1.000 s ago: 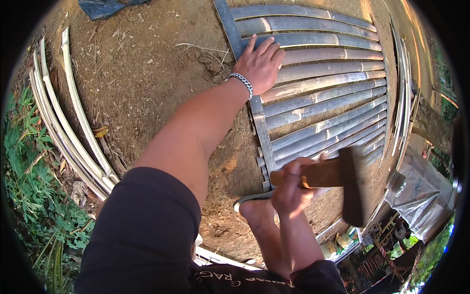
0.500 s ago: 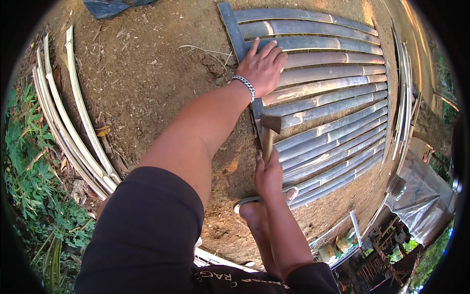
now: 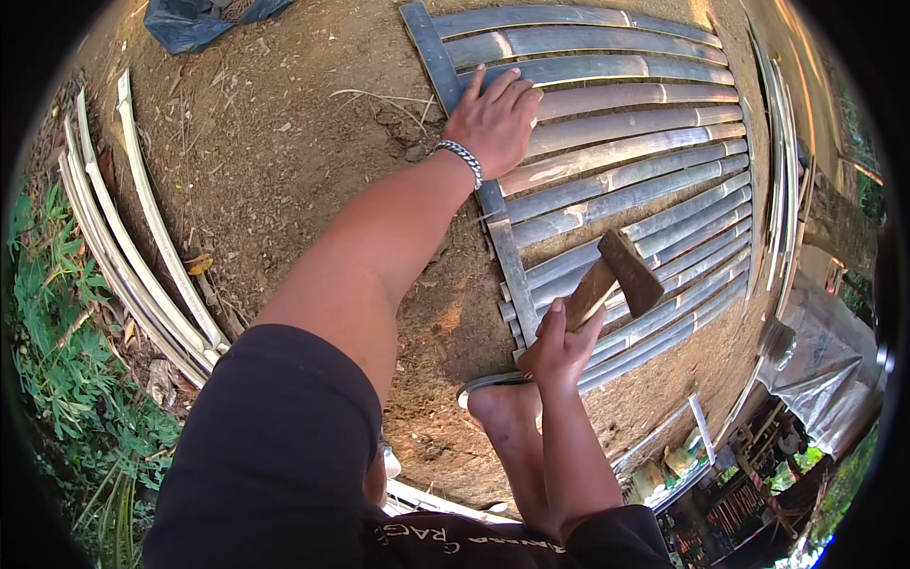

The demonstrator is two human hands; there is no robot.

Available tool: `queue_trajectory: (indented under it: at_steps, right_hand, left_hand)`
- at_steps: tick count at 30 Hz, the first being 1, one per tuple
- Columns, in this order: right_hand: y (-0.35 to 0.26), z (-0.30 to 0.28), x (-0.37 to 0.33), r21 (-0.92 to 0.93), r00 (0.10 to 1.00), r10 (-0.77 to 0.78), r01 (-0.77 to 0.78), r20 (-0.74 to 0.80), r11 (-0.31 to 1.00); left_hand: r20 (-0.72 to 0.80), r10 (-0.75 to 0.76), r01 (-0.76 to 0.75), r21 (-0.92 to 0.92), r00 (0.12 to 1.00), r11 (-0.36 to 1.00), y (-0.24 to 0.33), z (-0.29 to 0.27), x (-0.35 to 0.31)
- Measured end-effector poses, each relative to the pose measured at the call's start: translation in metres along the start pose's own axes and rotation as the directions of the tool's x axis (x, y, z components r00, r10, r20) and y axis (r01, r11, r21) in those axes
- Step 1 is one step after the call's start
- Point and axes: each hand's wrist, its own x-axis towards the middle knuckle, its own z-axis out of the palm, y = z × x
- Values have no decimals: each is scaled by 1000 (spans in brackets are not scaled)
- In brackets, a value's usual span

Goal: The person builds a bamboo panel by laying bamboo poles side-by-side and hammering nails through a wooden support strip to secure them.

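Dark bamboo slats (image 3: 626, 144) lie side by side on the ground as a flat panel. A crosspiece (image 3: 507, 248) runs along their left ends. My left hand (image 3: 493, 119) rests over the crosspiece and the slat ends, its fingers spread and nothing gripped. In my right hand (image 3: 559, 349), the fingers wrap round the short wooden handle of a hatchet (image 3: 630, 273). The hatchet head is raised over the nearer slats, to the right of the crosspiece. A bare leg and sandalled foot (image 3: 498, 403) are beside the panel's near left corner.
Pale split bamboo strips (image 3: 156, 209) lie at the left, beside green plants (image 3: 76, 332). A dark plastic sheet (image 3: 185, 27) is at the far left. More long strips (image 3: 782, 180) lie beyond the panel's right end, near a grey tarp (image 3: 825, 365).
My right hand has lifted the hatchet off the crosspiece and swung it to the right. My left hand stays on the slat ends. The view has shifted slightly.
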Motion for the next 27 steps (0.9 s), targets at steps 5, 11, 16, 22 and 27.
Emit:
queue_trajectory:
  at_steps: [5,11,16,22,27]
  right_hand:
    - [-4,18,29,97,956,290,-294,55,951]
    - [12,47,63,144,954,279,-292,108,945]
    - [14,50,64,56,971,196,-205,140,977]
    - [8,51,67,-131,973,197,-182,119,975]
    - [-3,58,64,-336,977,183,-136,112,932]
  left_hand:
    - [-9,-10,10,-36,1000,999,-7,-2,-2]
    - [-74,44,-63,-276,996,959,-13,-9,2]
    - [-57,23,-49,-505,998,862,-58,-58,-39]
    - [34,-198,198,-325,980,925,-117,-165,-172]
    - [15,-248,248,-134,969,959,-121,-210,-284]
